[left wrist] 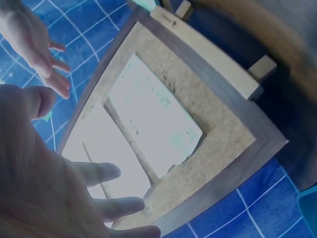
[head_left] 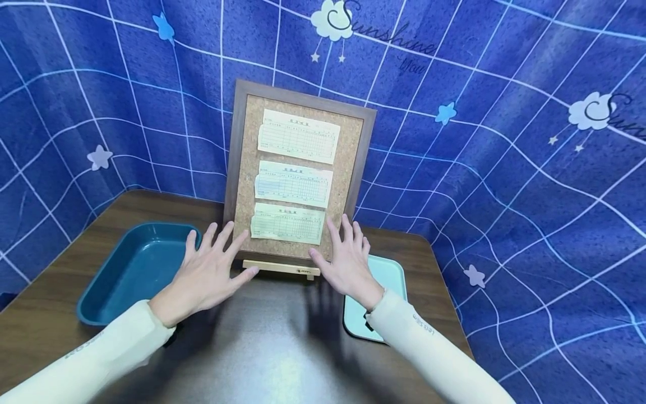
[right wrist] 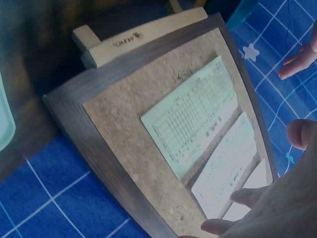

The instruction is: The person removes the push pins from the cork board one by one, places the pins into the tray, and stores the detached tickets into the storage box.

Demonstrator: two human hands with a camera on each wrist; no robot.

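A framed cork board (head_left: 292, 249) leans upright on a small wooden stand (head_left: 280, 269). Three printed form slips are fixed to it in a column: a top slip (head_left: 299, 134), a middle slip (head_left: 294, 184) with bluish print, and a greenish bottom slip (head_left: 287, 221). My left hand (head_left: 207, 275), fingers spread, hovers in front of the board's lower left corner and holds nothing. Opposite it, my right hand (head_left: 350, 261) is also spread and bare, before the lower right side. Both wrist views show the fingers extended with the slips (right wrist: 190, 116) beyond them.
A dark teal tray (head_left: 136, 275) stands on the left of the brown table (head_left: 272, 348). At the right, partly behind my right wrist, lies a pale mint tray (head_left: 391, 275) with a dark object at its near part. A blue patterned curtain (head_left: 404, 168) hangs behind.
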